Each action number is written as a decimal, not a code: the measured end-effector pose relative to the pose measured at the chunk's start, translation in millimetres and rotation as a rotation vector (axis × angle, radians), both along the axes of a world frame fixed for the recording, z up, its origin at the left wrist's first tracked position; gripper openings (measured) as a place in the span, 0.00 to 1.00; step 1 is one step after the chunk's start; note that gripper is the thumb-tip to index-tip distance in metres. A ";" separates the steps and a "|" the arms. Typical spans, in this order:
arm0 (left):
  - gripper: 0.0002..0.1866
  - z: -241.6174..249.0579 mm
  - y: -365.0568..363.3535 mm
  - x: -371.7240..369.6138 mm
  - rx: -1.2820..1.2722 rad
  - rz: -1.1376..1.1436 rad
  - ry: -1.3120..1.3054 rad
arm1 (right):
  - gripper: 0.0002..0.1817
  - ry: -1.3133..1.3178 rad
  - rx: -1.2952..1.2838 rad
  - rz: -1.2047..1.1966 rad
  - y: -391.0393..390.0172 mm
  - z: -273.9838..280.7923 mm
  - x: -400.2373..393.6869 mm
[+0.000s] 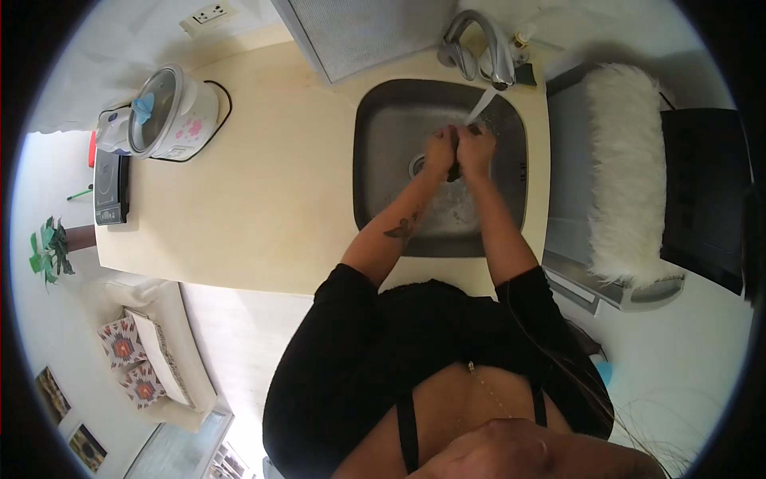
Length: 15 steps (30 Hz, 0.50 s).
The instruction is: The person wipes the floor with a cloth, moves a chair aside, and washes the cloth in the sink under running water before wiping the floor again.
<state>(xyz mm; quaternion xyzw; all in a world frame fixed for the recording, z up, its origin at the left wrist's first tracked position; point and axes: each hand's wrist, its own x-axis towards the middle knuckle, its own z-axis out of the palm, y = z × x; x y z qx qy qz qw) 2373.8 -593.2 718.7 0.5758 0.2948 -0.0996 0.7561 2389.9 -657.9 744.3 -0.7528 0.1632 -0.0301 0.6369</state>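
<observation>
Over the steel sink [375, 184], my left hand [438, 152] and my right hand [477, 149] are close together, both with curled fingers. Between them they grip a dark, limp-looking piece [455, 169], perhaps cloth; its kind is not clear, and much of it is covered by my hands. Water [483, 104] runs from the chrome faucet [501, 68] down by my right hand. The drain [416, 164] shows just left of my left hand, and the sink floor below my hands looks wet.
A white rice cooker [190, 120] with a glass lid and cord stands at the counter's [271, 160] left, near a black induction cooker [112, 189]. A grey panel [351, 36] leans behind the sink. Right of the counter is a fridge topped with white fur [626, 176].
</observation>
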 end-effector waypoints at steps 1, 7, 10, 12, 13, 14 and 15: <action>0.23 -15.1 4.5 11.6 -0.034 0.012 -0.035 | 0.10 -0.035 -0.111 -0.071 11.6 1.9 -5.8; 0.20 -14.1 23.2 28.2 0.314 -0.423 -0.256 | 0.12 -0.128 -0.264 0.067 -44.9 -72.0 15.9; 0.20 5.8 37.1 29.8 0.368 -0.617 -0.403 | 0.15 -0.120 -0.066 0.144 -49.1 -53.7 21.8; 0.21 -3.8 40.1 34.7 0.443 -0.706 -0.530 | 0.17 -0.044 0.185 0.178 -45.8 -34.2 23.3; 0.22 -9.0 41.3 37.2 0.522 -0.801 -0.663 | 0.18 0.047 -0.004 0.304 -44.6 -28.1 23.7; 0.22 -8.2 44.8 36.8 0.525 -0.803 -0.665 | 0.19 0.136 -0.192 0.425 -45.9 -29.6 25.6; 0.23 -7.7 50.8 35.6 0.549 -0.838 -0.679 | 0.19 0.134 -0.189 0.421 -51.2 -33.8 31.8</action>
